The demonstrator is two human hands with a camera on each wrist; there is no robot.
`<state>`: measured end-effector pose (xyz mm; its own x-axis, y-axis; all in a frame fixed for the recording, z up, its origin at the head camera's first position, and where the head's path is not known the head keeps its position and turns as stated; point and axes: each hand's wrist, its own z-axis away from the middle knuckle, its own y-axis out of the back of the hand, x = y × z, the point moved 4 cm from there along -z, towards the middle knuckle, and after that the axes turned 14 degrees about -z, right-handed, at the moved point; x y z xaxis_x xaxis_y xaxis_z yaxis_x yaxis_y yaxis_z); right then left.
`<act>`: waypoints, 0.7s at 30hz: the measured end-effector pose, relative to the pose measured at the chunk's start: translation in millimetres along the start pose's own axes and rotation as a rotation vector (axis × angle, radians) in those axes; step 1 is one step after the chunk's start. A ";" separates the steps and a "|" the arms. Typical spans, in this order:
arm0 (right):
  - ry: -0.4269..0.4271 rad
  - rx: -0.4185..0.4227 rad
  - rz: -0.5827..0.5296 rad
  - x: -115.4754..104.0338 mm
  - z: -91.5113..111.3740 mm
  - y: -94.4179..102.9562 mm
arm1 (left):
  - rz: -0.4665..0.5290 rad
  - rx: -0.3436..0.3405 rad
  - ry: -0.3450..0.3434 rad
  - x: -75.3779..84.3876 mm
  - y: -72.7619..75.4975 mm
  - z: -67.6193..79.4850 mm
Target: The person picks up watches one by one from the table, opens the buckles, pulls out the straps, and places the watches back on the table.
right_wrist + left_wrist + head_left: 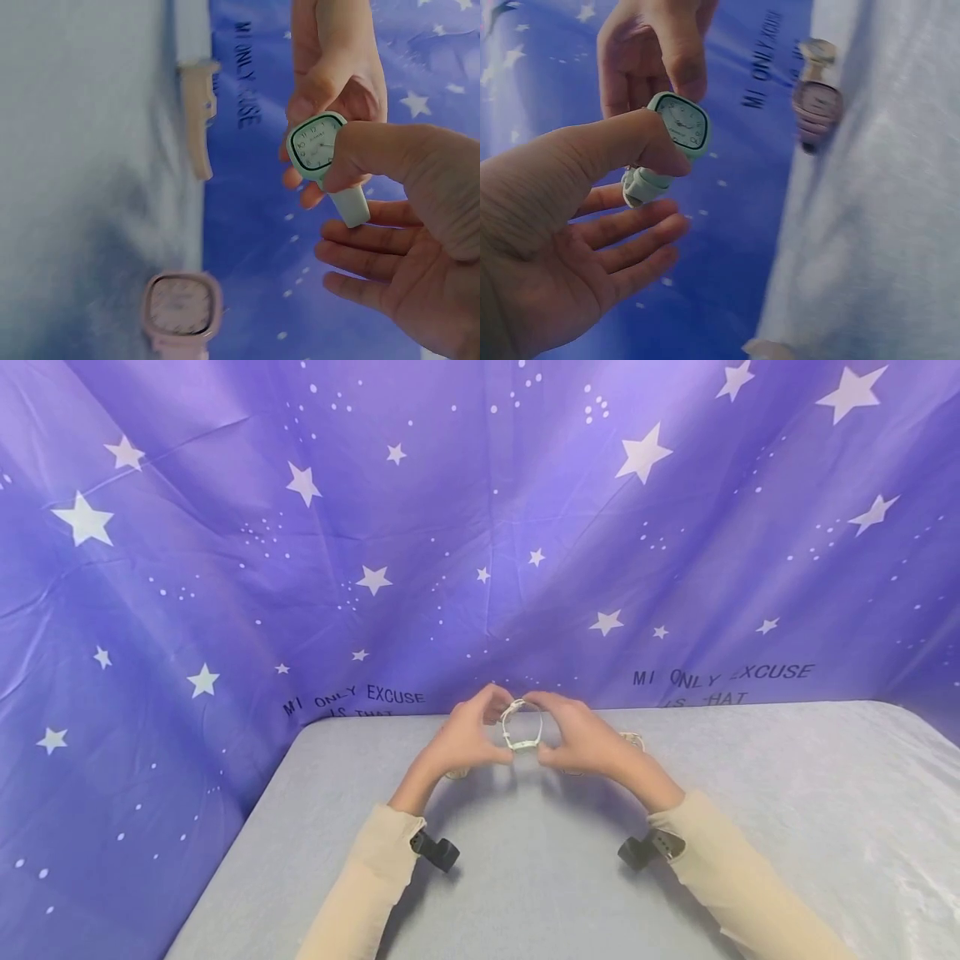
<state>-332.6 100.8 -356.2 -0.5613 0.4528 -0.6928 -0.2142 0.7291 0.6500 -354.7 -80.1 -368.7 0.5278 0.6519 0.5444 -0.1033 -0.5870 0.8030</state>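
Observation:
A pale green wristwatch (526, 746) with a squarish case is held up above the table, its strap forming a loop. My left hand (474, 735) pinches one side of it between thumb and fingers. From the other side my right hand (585, 737) grips it, its thumb by the case. In the left wrist view the white dial of the wristwatch (682, 124) shows, and the buckle end hangs below. The right wrist view shows the right thumb over the edge of the wristwatch (313, 142), the other fingers spread behind the strap.
A pink wristwatch (180, 307) and a beige one (196, 124) lie on the grey cloth-covered table (510, 893). Part of another pale item (457, 772) shows beneath the left hand. Behind the table hangs a purple curtain (450, 510) with white stars.

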 end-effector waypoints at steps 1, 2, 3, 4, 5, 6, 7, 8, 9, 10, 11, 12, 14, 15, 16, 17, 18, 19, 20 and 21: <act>0.002 0.006 -0.017 -3.4 0.4 0.9 | 0.025 -0.004 -0.006 2.0 3.2 0.9; 0.003 0.011 -0.033 -6.9 0.8 1.9 | 0.051 -0.010 -0.009 4.3 6.2 1.9; 0.009 0.016 -0.049 -10.3 1.5 2.9 | 0.081 -0.019 -0.009 6.5 8.9 3.1; 0.009 0.019 -0.070 -13.7 1.9 3.8 | 0.123 -0.030 -0.008 9.1 11.4 4.4; 0.010 0.025 -0.086 -17.3 2.4 4.7 | 0.169 -0.044 -0.006 11.9 13.5 5.8; 0.012 0.029 -0.105 -20.5 3.0 5.7 | 0.216 -0.058 -0.004 14.6 15.5 7.0; 0.012 0.033 -0.131 -23.5 3.8 6.5 | 0.259 -0.070 0.001 17.3 17.1 8.3; 0.009 0.036 -0.158 -26.6 4.5 7.5 | 0.299 -0.081 0.007 19.9 18.8 9.6; 0.001 0.038 -0.188 -28.9 5.3 8.2 | 0.335 -0.092 0.012 22.4 20.3 10.9; -0.012 0.039 -0.227 -31.1 5.8 9.1 | 0.372 -0.104 0.018 24.7 21.5 11.9; -0.023 0.037 -0.263 -32.9 6.5 10.0 | 0.398 -0.115 0.027 26.7 22.4 12.9; -0.043 0.032 -0.313 -34.0 7.1 10.6 | 0.418 -0.125 0.038 27.5 22.8 13.2; -0.079 0.014 -0.407 -35.3 8.0 11.7 | 0.448 -0.151 0.056 30.2 23.5 14.1; -0.100 0.002 -0.457 -35.3 8.4 12.0 | 0.460 -0.163 0.066 31.2 23.4 14.1; -0.120 -0.007 -0.505 -35.2 8.7 12.6 | 0.474 -0.173 0.079 31.7 23.3 14.1; -0.143 -0.017 -0.554 -34.6 9.0 13.0 | 0.487 -0.183 0.091 32.1 23.4 14.0; -0.171 -0.025 -0.602 -33.6 9.2 13.3 | 0.500 -0.194 0.104 32.0 23.3 14.0; -0.192 -0.034 -0.645 -32.6 9.5 13.5 | 0.513 -0.205 0.116 32.3 23.5 14.2; -0.219 -0.037 -0.679 -31.4 9.8 13.9 | 0.527 -0.216 0.127 31.8 23.4 14.2; -0.242 -0.042 -0.714 -30.2 10.1 14.4 | 0.545 -0.228 0.137 30.7 23.4 14.3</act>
<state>-310.6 102.8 -329.0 -0.0840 -0.0191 -0.9963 -0.4932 0.8696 0.0249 -328.9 -80.7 -336.7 0.2360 0.3507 0.9063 -0.5144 -0.7461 0.4227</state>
